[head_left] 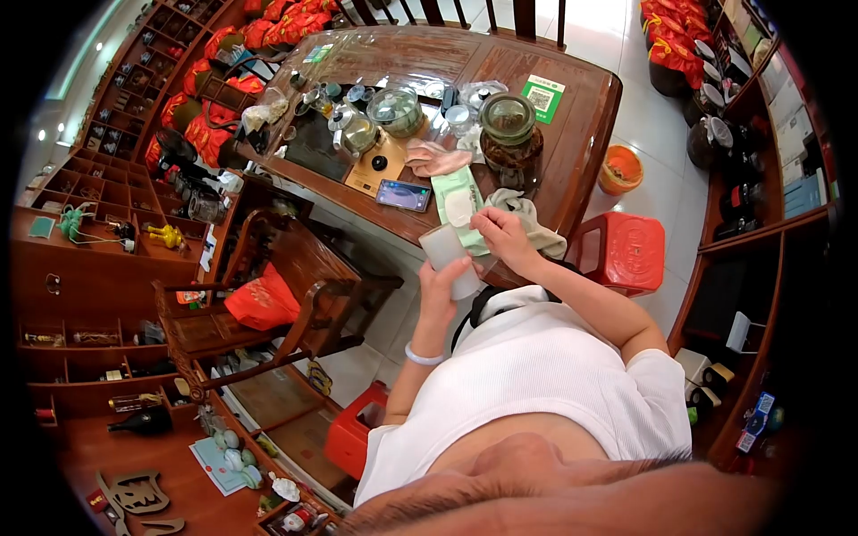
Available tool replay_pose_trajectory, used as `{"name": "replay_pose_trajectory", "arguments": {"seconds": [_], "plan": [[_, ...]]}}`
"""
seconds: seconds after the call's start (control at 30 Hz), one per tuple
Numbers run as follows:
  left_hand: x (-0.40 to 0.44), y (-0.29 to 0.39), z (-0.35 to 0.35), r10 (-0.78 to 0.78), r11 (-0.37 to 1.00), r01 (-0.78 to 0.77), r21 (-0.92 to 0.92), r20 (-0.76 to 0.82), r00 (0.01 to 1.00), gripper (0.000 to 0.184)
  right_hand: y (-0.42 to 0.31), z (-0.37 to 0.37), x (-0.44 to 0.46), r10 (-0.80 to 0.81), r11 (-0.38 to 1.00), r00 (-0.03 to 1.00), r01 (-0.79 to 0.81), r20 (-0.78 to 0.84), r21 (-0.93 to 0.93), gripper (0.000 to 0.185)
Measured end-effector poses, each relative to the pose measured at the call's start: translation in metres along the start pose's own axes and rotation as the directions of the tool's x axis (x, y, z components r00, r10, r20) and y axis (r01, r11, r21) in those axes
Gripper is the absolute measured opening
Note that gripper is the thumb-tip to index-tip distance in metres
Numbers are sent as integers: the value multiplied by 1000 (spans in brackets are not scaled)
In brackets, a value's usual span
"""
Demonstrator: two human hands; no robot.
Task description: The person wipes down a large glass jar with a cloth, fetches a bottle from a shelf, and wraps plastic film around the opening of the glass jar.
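My left hand (438, 290) is wrapped round a whitish, translucent cylinder (450, 259), which is tilted near the table's front edge; whether it is a cup or a roll I cannot tell. Just right of its upper end is my right hand (508, 239), fingers pinched together; what they hold, if anything, is too small to name. Beyond my hands lies a pale green soft pack (454, 183) with a white lid-like patch. A greyish cloth (529, 221) lies at the table edge by my right hand. Left of the pack rests a phone (403, 195) with its screen lit.
On the wooden table (572, 80) stand a large lidded glass jar (509, 143), a glass bowl (394, 111), a glass kettle (356, 132) and a pink cloth (438, 158). Red stools (621, 253) and an orange bucket (620, 170) are to the right, a wooden armchair (259, 295) to the left.
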State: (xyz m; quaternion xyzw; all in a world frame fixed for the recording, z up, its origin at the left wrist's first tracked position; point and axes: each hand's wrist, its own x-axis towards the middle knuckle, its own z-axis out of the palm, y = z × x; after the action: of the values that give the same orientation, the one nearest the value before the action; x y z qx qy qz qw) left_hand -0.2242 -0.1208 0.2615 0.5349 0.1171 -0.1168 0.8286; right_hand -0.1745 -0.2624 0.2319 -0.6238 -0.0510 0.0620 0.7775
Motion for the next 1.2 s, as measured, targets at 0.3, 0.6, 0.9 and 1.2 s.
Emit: {"name": "replay_pose_trajectory", "arguments": {"seconds": [0.3, 0.6, 0.9, 1.2], "plan": [[16, -7, -2, -32, 986, 31, -164, -4, 999, 29, -17, -17, 6, 347, 934, 926, -355, 149, 37, 22], [92, -3, 29, 141, 986, -151, -64, -147, 979, 32, -4, -51, 104, 3, 999, 981, -10, 192, 37, 18], [217, 31, 86, 250, 913, -334, -233, -329, 911, 33, -28, -97, 289, -494, 604, 629, 745, 600, -284, 8], [249, 7, 54, 462, 887, -429, 169, -342, 818, 37, -1, -109, 336, -61, 962, 600, 247, 798, -113, 14]]}}
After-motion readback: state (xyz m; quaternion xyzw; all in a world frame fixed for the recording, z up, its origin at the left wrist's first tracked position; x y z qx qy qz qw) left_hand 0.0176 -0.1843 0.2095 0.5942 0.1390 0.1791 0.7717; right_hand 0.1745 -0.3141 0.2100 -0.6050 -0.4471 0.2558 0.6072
